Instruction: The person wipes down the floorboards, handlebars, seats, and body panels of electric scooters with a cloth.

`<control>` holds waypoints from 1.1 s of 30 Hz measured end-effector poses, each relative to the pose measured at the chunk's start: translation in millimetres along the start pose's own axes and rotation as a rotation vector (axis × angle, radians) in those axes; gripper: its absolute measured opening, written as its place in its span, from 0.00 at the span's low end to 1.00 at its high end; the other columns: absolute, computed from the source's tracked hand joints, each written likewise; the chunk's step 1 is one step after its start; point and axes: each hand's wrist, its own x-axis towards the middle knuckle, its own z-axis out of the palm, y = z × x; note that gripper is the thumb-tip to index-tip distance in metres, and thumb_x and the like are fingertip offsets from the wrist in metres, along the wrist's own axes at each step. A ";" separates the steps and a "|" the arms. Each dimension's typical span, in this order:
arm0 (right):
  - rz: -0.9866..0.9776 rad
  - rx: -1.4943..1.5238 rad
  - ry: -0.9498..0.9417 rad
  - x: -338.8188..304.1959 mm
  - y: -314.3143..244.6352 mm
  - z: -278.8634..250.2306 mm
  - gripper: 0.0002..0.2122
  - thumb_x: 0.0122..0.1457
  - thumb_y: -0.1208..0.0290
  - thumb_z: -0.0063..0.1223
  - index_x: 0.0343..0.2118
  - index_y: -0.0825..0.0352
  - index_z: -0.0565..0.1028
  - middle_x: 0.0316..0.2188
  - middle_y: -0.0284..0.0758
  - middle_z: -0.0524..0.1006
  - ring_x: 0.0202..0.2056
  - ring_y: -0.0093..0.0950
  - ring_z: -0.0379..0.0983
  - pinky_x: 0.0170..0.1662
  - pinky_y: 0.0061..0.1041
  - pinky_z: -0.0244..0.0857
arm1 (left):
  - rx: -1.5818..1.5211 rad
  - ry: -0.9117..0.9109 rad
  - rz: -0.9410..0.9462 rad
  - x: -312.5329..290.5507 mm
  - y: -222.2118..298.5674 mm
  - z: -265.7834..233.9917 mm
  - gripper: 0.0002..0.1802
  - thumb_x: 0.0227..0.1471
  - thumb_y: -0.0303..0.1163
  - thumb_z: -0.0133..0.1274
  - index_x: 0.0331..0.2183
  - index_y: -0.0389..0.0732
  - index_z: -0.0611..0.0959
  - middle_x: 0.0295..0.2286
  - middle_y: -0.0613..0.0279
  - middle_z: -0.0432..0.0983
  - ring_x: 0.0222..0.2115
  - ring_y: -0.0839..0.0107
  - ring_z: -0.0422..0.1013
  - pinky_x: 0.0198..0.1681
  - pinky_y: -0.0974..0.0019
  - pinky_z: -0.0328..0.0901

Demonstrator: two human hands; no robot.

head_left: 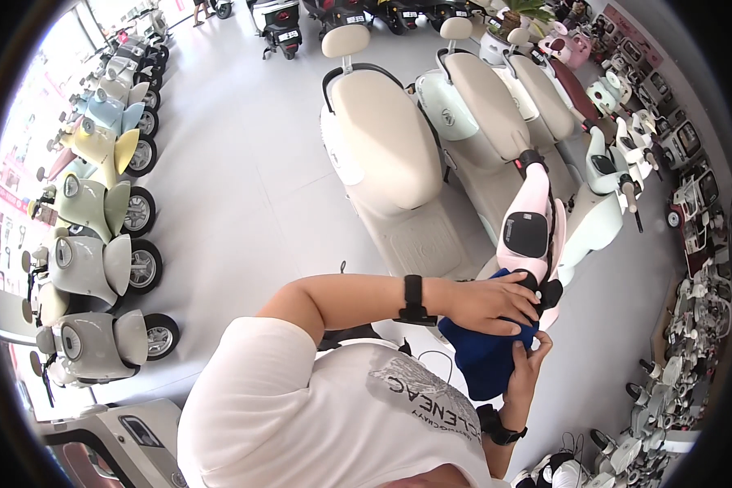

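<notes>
A dark blue cloth (480,366) hangs over the near end of a pale pink scooter handlebar (519,264). My left hand (492,307) lies on top of the cloth, its fingers bent over it and the bar. Just below, my right hand (529,362) grips the cloth's edge with thumb and fingers. The bar's near grip is mostly hidden by the cloth and my hands. A dark display (525,234) sits in the middle of the handlebar, and a black grip with a red switch (529,159) shows at its far end.
Beige-seated scooters (382,134) stand close alongside, with a mint-green handlebar (606,175) to the right. A row of scooters (89,264) lines the left side across grey floor (244,203). Shelves of scooter parts (691,325) curve along the right. A potted plant (529,10) stands at the back.
</notes>
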 end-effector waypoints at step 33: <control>-0.047 -0.912 0.431 -12.9 -30.0 88.1 0.18 0.52 0.89 0.40 0.46 0.67 0.61 0.37 0.52 0.72 0.41 0.53 0.72 0.46 0.40 0.64 | 0.076 -0.144 0.355 -21.4 -50.3 -36.5 0.27 0.61 0.53 0.44 0.53 0.45 0.77 0.55 0.60 0.68 0.63 0.63 0.53 0.68 0.45 0.36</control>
